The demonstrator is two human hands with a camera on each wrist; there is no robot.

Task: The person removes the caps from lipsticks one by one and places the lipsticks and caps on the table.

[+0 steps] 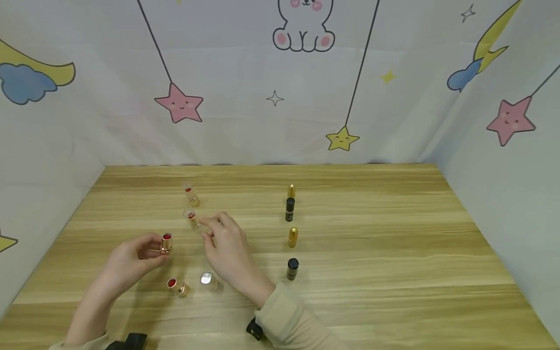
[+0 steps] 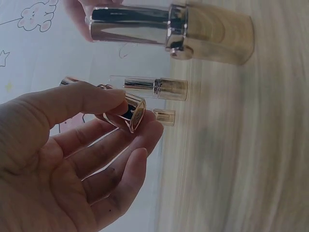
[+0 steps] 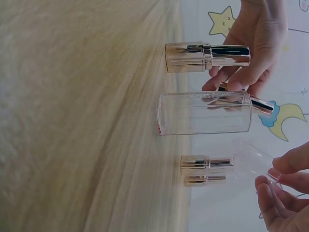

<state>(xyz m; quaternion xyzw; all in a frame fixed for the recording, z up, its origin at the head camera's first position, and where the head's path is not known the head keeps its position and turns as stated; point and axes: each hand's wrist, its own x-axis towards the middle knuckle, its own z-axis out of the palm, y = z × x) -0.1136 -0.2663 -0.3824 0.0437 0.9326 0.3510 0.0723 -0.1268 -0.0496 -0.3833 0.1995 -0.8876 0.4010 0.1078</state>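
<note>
My left hand [image 1: 135,257] pinches an uncapped gold lipstick [image 1: 166,243] with a red bullet, between thumb and fingers; the left wrist view shows its base tilted toward the camera. Held by my right hand [image 1: 229,248] is a clear cap [image 3: 253,162], off the table and apart from that lipstick. Just beyond those fingers stands a gold lipstick [image 1: 193,220] under a clear cover, with another capped lipstick [image 1: 192,197] farther back. Nearer to me stand an uncapped lipstick [image 1: 178,287] and a separate clear cap [image 1: 209,281].
A column to the right holds a gold tube [image 1: 293,237], another gold tube [image 1: 291,190], a black tube [image 1: 290,210] and a second black tube [image 1: 292,269]. By my right sleeve [image 1: 288,316] is a black object [image 1: 253,329], partly hidden. White printed cloth surrounds the wooden table [image 1: 393,253].
</note>
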